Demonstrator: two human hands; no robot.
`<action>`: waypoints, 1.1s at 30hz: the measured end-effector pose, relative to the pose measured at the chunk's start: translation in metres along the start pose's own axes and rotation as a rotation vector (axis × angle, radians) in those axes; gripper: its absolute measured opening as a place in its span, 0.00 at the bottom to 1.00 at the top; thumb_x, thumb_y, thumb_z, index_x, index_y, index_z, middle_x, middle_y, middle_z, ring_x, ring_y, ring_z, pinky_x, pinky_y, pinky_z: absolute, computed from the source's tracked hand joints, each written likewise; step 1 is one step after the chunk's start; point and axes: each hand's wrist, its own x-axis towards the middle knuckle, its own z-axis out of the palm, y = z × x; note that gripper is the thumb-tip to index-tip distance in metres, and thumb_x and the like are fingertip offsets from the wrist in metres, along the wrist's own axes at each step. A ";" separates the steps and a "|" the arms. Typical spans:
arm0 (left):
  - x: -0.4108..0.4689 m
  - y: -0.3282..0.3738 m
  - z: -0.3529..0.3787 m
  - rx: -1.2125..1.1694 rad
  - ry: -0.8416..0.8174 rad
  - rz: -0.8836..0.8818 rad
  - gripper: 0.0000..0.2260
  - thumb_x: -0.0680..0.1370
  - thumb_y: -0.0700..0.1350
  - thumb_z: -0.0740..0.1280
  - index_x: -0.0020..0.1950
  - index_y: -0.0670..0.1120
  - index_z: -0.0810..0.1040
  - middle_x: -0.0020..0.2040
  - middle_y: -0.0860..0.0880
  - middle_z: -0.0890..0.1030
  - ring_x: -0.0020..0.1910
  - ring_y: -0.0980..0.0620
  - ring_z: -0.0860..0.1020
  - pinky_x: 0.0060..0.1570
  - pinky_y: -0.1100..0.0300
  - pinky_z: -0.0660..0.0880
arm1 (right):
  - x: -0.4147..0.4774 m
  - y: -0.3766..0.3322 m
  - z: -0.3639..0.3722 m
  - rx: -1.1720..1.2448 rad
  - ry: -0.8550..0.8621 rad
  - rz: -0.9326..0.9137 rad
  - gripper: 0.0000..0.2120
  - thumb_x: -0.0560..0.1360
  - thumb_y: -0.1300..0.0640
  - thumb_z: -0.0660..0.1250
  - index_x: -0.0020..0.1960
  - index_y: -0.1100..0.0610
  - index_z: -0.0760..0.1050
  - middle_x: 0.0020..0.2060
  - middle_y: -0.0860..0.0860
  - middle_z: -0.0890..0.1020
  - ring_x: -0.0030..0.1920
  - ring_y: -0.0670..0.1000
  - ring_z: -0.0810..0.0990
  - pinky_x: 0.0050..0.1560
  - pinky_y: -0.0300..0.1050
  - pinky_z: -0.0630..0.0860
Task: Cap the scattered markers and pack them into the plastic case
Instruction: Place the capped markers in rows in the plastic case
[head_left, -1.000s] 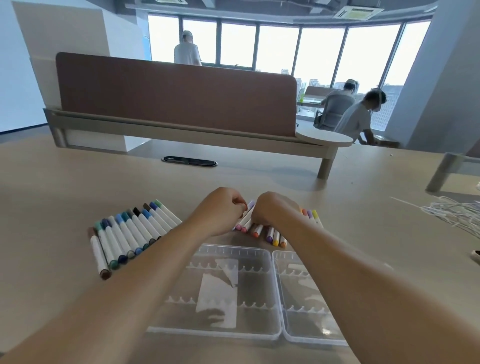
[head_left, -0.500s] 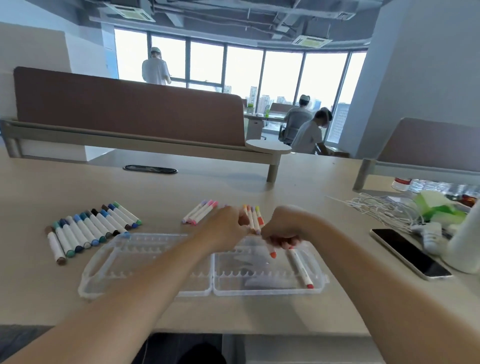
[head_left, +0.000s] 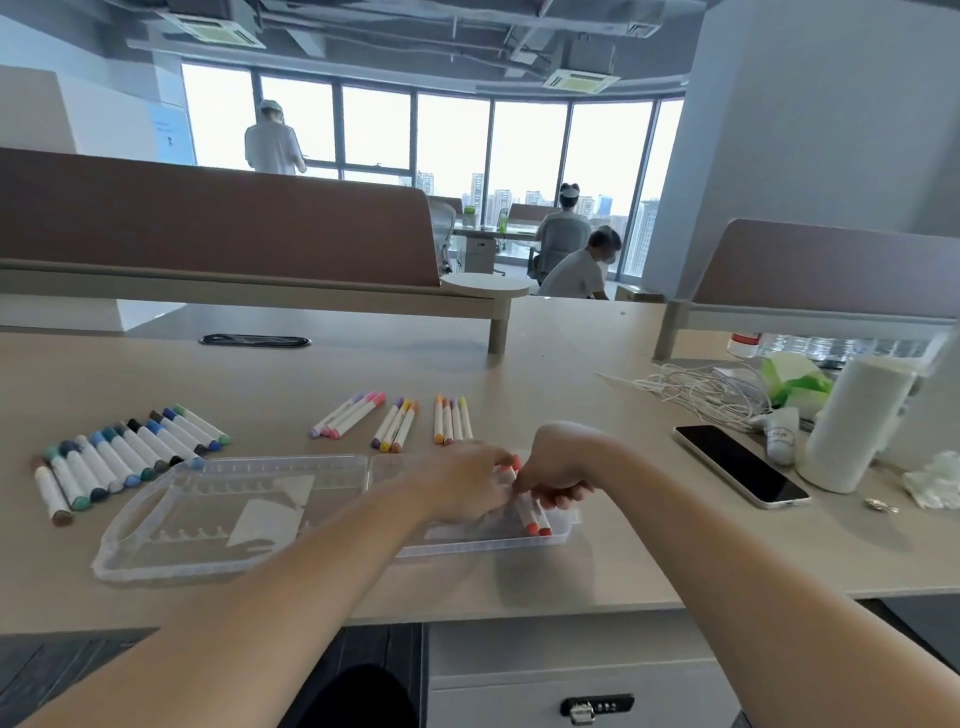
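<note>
A clear plastic case (head_left: 171, 525) lies open flat on the desk, two halves side by side. Both hands are over its right half. My right hand (head_left: 558, 467) and my left hand (head_left: 470, 483) hold two white markers with red-orange caps (head_left: 531, 517) that lie against the case's right end. Capped markers lie behind the case: a row of blue, green and dark ones (head_left: 124, 452) at the left, pink and purple ones (head_left: 348, 414), a yellow-orange group (head_left: 396, 425) and an orange-yellow group (head_left: 451, 420).
A black phone (head_left: 740, 465) lies right of the case. Beyond it are a white paper roll (head_left: 852, 421), a tangle of white cables (head_left: 696, 389), a small tube (head_left: 782, 436) and tissues (head_left: 935, 480). A brown divider (head_left: 218, 228) runs across the desk's back. People are working in the background.
Both hands left the marker groups behind the case and came down into its right half with red-orange markers. The view swung left to right and pulled back.
</note>
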 end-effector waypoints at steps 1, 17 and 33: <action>0.001 0.001 0.001 0.007 -0.019 0.000 0.18 0.80 0.51 0.63 0.70 0.51 0.73 0.66 0.50 0.76 0.61 0.49 0.76 0.56 0.59 0.71 | 0.001 0.002 0.000 0.000 -0.009 0.001 0.20 0.79 0.52 0.61 0.30 0.57 0.70 0.24 0.52 0.72 0.19 0.48 0.64 0.23 0.36 0.61; 0.008 0.000 0.008 0.004 -0.054 -0.001 0.28 0.73 0.59 0.71 0.70 0.50 0.73 0.66 0.54 0.77 0.64 0.52 0.75 0.61 0.60 0.69 | 0.017 0.004 0.003 -0.027 -0.023 0.001 0.20 0.78 0.55 0.66 0.30 0.59 0.70 0.19 0.50 0.71 0.19 0.47 0.66 0.25 0.37 0.65; 0.028 -0.073 -0.051 -0.173 0.322 -0.196 0.08 0.80 0.45 0.63 0.53 0.49 0.82 0.48 0.51 0.83 0.46 0.52 0.80 0.44 0.61 0.73 | 0.103 -0.060 -0.015 0.035 0.379 -0.081 0.08 0.76 0.60 0.65 0.43 0.64 0.78 0.35 0.55 0.78 0.36 0.53 0.76 0.32 0.42 0.71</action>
